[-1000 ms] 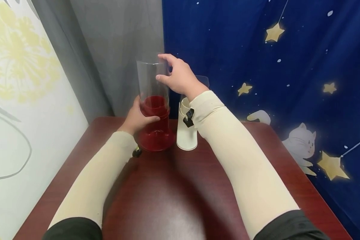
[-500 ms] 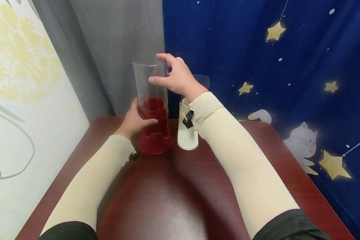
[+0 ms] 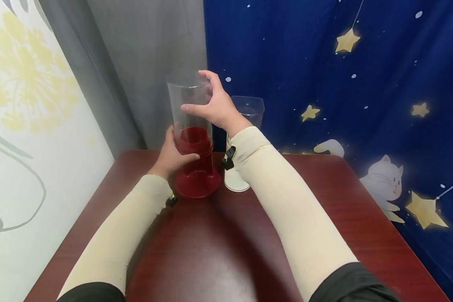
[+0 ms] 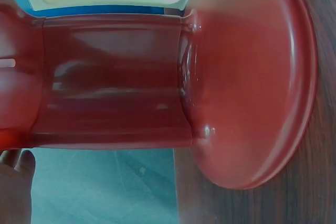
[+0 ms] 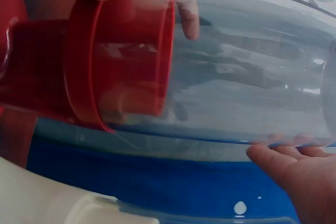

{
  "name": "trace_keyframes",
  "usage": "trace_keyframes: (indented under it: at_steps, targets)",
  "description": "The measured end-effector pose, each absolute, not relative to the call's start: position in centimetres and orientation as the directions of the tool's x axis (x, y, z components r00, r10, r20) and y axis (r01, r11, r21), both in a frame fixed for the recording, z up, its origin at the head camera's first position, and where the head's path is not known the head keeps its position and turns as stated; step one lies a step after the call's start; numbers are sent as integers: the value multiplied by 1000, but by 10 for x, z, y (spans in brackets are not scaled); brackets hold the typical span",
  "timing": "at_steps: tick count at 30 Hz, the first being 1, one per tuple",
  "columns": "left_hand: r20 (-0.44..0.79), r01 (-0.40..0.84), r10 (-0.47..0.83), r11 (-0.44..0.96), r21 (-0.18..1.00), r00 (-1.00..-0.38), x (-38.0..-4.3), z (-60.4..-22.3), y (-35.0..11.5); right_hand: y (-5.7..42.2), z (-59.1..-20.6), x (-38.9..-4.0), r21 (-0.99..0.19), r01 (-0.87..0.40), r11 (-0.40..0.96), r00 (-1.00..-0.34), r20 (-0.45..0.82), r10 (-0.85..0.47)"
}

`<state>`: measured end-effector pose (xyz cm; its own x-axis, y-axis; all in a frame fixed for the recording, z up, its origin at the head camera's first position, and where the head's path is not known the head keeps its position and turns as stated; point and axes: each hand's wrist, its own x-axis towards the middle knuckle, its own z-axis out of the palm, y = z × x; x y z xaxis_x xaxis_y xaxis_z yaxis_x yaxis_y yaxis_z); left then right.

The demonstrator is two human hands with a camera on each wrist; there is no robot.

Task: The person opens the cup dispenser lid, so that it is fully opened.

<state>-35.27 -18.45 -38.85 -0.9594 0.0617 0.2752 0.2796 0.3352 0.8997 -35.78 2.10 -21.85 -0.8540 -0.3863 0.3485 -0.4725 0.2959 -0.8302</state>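
A red stand [image 3: 197, 184] with a broad round base is upright near the table's far edge. Its upper end carries a tall clear plastic tube [image 3: 188, 94], which surrounds the red inner cup [image 5: 136, 56] in the right wrist view. My left hand [image 3: 170, 157] grips the stand's upper part, thumb across the front and fingers behind. Higher up, my right hand [image 3: 219, 105] holds the tube near its top, thumb in front and fingers round the far right side. The left wrist view shows the red column [image 4: 113, 82] and base, with left fingertips at the lower left.
Close to the right of the red stand is a white stand [image 3: 235, 180] with a clear container [image 3: 251, 102] on top, partly hidden by my right arm. Both are on the dark red table [image 3: 200, 251]. Grey curtain [image 3: 147, 63] and blue curtain [image 3: 287, 63] hang behind.
My right hand has slid slightly down and left, its thumb reaching farther across the tube. More of the clear container shows. My left hand keeps its grip on the stand.
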Motion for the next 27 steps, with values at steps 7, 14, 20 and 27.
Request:
trace_keyframes:
  at_steps: [7,14,20,27]
  targets:
    - [316,313,38,299,902,-948,-352,-398,-182,13,-230,-359,-851,-462,249,-866,371,-336]
    - [315,306,24,324,895,-949,-341,-395,-180,8,-235,-347,-873,-421,245,-889,345,-300]
    - [319,318,48,295,901,-947,-322,-376,-174,11,-228,-334,-881,-412,231,-892,339,-299]
    - [326,326,50,287,901,-944,-331,-383,-173,16,-222,-328,-884,-409,227,-894,338,-296]
